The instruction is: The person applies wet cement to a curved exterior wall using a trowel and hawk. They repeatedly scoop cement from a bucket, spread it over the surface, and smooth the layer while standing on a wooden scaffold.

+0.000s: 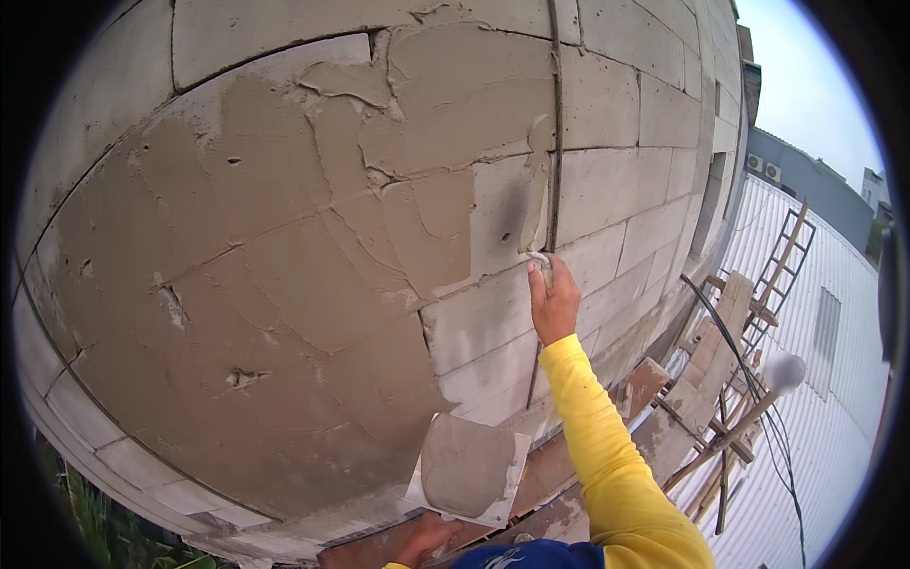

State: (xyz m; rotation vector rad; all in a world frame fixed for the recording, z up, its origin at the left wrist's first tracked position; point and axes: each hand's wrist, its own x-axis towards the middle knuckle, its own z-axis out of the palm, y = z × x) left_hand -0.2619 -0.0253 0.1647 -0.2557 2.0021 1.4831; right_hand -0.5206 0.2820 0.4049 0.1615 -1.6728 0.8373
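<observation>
My right hand (555, 302), at the end of a yellow sleeve, is raised to the block wall and closed around the handle of a trowel (539, 257). Most of the tool is hidden by the hand or seen edge-on beside a thin vertical strip (556, 114) on the wall. Grey-brown plaster (284, 303) covers much of the wall to the left, with ridges and a few holes. Low in front of me, my left hand (428, 537) grips the lower edge of a flat square board (519, 465) carrying a smooth layer of plaster. Its fingertips are partly hidden.
Bare pale blocks (607, 190) continue right of the strip. Wooden scaffold planks (706, 365) run below and to the right, with poles, dark cables (773, 427) and a ladder (782, 270). Beyond lies a white corrugated roof (834, 436). Plants (104, 526) show at lower left.
</observation>
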